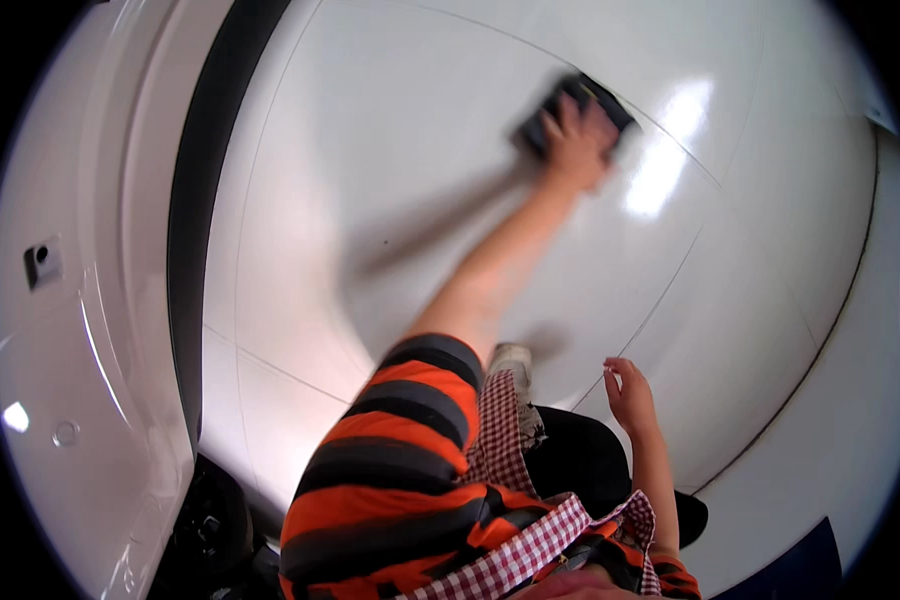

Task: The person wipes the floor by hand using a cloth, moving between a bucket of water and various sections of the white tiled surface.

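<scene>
My left hand [579,146] reaches far forward over the glossy white floor tiles [450,150], its fingers spread across a black object [606,103]. That object is dark, roughly rectangular and blurred, so its exact kind and the underside of my grip are hidden. It appears low over the floor or touching it; which one I cannot tell. My right hand [631,396] hangs beside my body on the right, fingers loosely bent, with nothing clearly visible in it.
A white car body panel [131,337] with black lower trim [195,247] runs along the left. Below it, a dark wheel [208,517] shows. My shoe [513,358] rests on the tiles beside a black rounded thing [581,457]. A dark blue thing [795,566] lies at lower right.
</scene>
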### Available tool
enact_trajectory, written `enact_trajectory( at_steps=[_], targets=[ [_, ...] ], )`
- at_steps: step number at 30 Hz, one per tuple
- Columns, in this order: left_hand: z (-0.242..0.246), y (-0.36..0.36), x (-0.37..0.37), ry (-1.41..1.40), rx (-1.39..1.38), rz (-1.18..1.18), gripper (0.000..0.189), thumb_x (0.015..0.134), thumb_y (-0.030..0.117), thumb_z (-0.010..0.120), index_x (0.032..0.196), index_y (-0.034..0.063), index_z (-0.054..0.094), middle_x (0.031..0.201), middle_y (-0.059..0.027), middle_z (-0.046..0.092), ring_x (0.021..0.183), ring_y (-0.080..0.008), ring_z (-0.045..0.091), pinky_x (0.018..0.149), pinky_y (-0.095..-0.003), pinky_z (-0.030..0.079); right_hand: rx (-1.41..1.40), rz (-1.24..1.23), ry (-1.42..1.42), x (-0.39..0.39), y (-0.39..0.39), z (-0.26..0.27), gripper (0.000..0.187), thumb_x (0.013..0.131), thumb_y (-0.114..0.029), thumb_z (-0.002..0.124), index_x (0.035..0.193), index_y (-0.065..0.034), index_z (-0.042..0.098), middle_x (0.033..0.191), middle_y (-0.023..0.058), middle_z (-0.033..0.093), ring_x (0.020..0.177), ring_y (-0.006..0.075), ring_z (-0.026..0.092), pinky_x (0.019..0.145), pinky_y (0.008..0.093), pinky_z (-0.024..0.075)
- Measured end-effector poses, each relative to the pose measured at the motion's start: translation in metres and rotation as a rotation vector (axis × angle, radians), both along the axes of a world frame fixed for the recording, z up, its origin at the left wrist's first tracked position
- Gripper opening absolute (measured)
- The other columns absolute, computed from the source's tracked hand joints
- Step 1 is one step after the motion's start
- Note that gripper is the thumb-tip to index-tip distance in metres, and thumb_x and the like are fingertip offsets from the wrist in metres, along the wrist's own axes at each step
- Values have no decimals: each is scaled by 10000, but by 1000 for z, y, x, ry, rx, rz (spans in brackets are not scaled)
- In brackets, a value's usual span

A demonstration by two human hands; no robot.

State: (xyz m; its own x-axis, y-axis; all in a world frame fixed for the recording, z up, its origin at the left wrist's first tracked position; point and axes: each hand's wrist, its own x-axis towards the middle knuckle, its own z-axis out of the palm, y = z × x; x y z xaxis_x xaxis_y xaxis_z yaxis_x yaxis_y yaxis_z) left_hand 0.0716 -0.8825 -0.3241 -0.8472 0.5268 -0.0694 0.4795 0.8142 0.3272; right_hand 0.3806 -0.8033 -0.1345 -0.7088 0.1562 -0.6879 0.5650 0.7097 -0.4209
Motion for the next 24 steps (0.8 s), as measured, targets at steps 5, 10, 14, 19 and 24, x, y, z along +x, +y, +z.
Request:
enact_trajectory(
  at_steps=[5, 10, 14, 19, 24],
  targets=[
    [17, -6, 209, -19, 95, -494, 512, 785, 444, 597, 1263, 283, 514, 1463, -3, 310, 1377, -383, 142, 1007, -698, 155, -228, -134, 14, -11, -1, -4, 173, 862, -79, 561, 1029, -40, 586, 1000, 150, 619, 898, 309, 606, 794, 374, 480],
    [60, -165, 150, -171, 14, -22, 509, 724, 359, 647, 1216, 282, 546, 1297, -31, 448, 1228, -362, 339, 887, -645, 301, 77, 56, 20, 42, 47, -18, 163, 865, -103, 557, 1020, -56, 577, 997, 135, 605, 912, 314, 578, 793, 391, 468],
    [-2, -376, 166, 168, -316, 780, 611, 808, 516, 513, 1356, 263, 424, 1475, -86, 287, 1305, -375, 285, 1030, -555, 231, 27, 53, -33, 49, 48, -23, 164, 872, -111, 555, 1023, -52, 576, 1001, 132, 607, 908, 306, 584, 788, 387, 470],
    [-9, -487, 318, -355, -343, 1620, 831, 819, 707, 371, 1465, 213, 203, 1519, -148, 121, 1387, -310, 145, 1093, -509, 132, -55, -49, 9, 40, 28, -37, 171, 873, -117, 559, 1029, -48, 575, 1016, 133, 610, 916, 300, 589, 789, 380, 471],
    [-25, -508, 425, -706, -617, 1903, 832, 808, 702, 401, 1472, 270, 143, 1527, -139, 75, 1386, -332, 153, 1094, -530, 174, -131, -67, -22, 59, 20, -33, 180, 874, -120, 556, 1035, -44, 577, 1023, 141, 609, 932, 309, 586, 799, 379, 471]
  ],
)
